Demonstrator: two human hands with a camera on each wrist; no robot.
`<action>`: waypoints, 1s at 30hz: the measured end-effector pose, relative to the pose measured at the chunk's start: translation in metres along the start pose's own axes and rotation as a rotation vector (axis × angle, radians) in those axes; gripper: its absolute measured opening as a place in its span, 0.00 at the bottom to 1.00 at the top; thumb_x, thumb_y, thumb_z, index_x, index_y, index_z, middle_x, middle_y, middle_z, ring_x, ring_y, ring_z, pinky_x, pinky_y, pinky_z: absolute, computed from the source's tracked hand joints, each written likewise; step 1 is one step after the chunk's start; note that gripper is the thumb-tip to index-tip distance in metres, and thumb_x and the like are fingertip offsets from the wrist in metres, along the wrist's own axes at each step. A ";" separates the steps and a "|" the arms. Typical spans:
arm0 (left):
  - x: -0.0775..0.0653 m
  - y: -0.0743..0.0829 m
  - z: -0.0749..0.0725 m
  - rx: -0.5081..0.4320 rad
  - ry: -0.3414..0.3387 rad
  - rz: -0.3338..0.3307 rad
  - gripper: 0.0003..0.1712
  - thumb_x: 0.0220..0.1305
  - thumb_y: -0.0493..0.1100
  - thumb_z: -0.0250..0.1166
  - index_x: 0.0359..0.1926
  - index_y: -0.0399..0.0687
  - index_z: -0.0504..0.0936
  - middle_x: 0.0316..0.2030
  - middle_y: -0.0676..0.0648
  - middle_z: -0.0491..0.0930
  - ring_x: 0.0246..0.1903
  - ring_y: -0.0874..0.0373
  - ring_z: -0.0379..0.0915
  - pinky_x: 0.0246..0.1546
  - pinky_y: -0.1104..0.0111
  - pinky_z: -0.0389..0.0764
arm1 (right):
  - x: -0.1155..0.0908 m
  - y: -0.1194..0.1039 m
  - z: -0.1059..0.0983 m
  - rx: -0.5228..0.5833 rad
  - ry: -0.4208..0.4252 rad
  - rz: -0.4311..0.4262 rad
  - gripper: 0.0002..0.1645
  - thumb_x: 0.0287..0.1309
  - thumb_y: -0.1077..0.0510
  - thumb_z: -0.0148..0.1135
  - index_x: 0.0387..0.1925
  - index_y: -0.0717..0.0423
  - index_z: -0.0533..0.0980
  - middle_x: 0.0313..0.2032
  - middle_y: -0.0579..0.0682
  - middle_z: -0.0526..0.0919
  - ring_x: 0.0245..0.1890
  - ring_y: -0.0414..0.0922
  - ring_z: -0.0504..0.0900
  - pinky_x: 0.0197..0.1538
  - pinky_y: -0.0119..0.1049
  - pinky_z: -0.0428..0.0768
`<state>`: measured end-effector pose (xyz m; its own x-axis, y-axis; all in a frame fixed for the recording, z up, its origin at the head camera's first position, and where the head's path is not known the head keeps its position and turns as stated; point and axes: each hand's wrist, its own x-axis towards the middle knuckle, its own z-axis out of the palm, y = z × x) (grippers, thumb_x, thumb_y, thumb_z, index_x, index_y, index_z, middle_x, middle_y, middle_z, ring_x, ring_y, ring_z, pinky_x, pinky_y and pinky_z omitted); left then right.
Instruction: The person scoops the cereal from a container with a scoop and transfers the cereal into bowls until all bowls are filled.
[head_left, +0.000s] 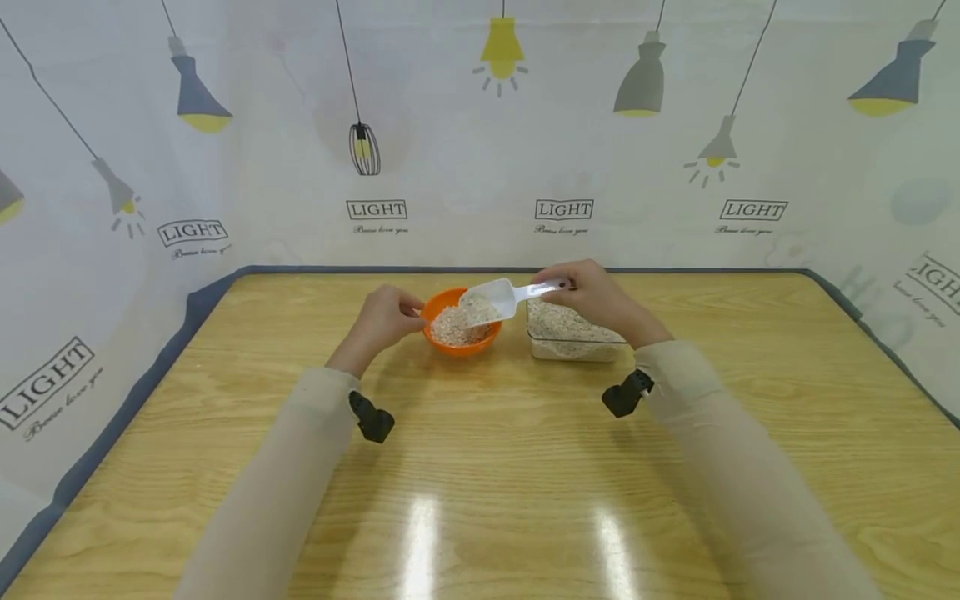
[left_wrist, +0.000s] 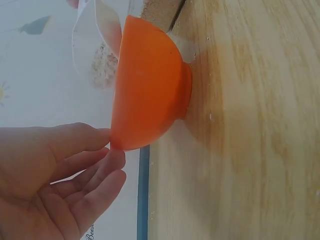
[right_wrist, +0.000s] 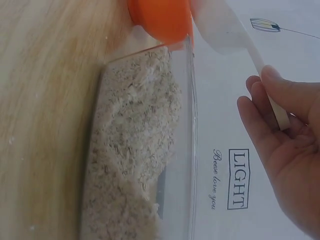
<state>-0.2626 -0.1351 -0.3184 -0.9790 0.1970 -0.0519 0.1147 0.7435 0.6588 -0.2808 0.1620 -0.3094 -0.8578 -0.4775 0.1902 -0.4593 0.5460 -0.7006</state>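
An orange bowl (head_left: 462,347) stands on the table with pale flakes, which look like oats, inside. My left hand (head_left: 383,325) pinches its left rim between thumb and fingers, as the left wrist view (left_wrist: 75,175) also shows. In my right hand (head_left: 592,296) is the handle of a white scoop (head_left: 491,298), held between thumb and curled fingers. The scoop is tilted over the bowl, with flakes (left_wrist: 104,65) at its mouth. Below the right hand sits a clear rectangular container (head_left: 573,348) of the same flakes, seen close up in the right wrist view (right_wrist: 135,130).
The wooden table (head_left: 480,450) reaches toward the front, with a few crumbs near the bowl. Behind it hangs a white backdrop (head_left: 450,167) printed with lamps and lettering. Black wrist cameras (head_left: 372,418) sit at both sleeves.
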 end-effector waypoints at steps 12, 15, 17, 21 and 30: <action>0.001 -0.002 0.001 -0.027 -0.005 -0.002 0.19 0.58 0.35 0.62 0.50 0.32 0.77 0.42 0.36 0.78 0.36 0.49 0.77 0.35 0.63 0.79 | 0.008 -0.008 0.009 -0.053 -0.048 -0.065 0.15 0.58 0.66 0.58 0.47 0.64 0.77 0.43 0.58 0.80 0.29 0.47 0.72 0.34 0.39 0.71; 0.001 -0.003 0.002 -0.033 0.000 -0.004 0.19 0.58 0.36 0.62 0.51 0.32 0.77 0.42 0.36 0.79 0.36 0.49 0.77 0.35 0.63 0.79 | 0.010 -0.011 0.009 -0.077 -0.060 -0.071 0.15 0.57 0.66 0.58 0.47 0.64 0.78 0.44 0.59 0.80 0.33 0.48 0.75 0.37 0.40 0.74; 0.002 -0.004 0.002 -0.036 0.003 -0.006 0.19 0.59 0.36 0.62 0.51 0.33 0.77 0.42 0.37 0.79 0.36 0.49 0.77 0.35 0.63 0.79 | 0.011 -0.014 0.009 -0.096 -0.065 -0.076 0.15 0.56 0.68 0.59 0.46 0.63 0.78 0.44 0.59 0.79 0.36 0.49 0.76 0.38 0.42 0.75; 0.002 -0.005 0.002 -0.043 0.002 -0.005 0.19 0.59 0.36 0.62 0.51 0.33 0.77 0.42 0.37 0.79 0.35 0.49 0.77 0.35 0.63 0.79 | 0.015 -0.018 0.009 -0.144 -0.082 -0.092 0.14 0.55 0.69 0.59 0.46 0.63 0.78 0.45 0.59 0.79 0.41 0.51 0.77 0.42 0.44 0.76; 0.001 -0.005 0.002 -0.037 0.009 0.005 0.18 0.58 0.35 0.63 0.50 0.31 0.78 0.42 0.36 0.79 0.35 0.49 0.77 0.34 0.64 0.79 | 0.019 -0.027 0.008 -0.206 -0.092 -0.121 0.14 0.54 0.70 0.59 0.44 0.65 0.79 0.43 0.59 0.80 0.45 0.53 0.76 0.46 0.44 0.76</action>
<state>-0.2638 -0.1374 -0.3226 -0.9799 0.1952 -0.0420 0.1136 0.7180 0.6867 -0.2826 0.1330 -0.2927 -0.7736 -0.6034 0.1938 -0.6025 0.6054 -0.5201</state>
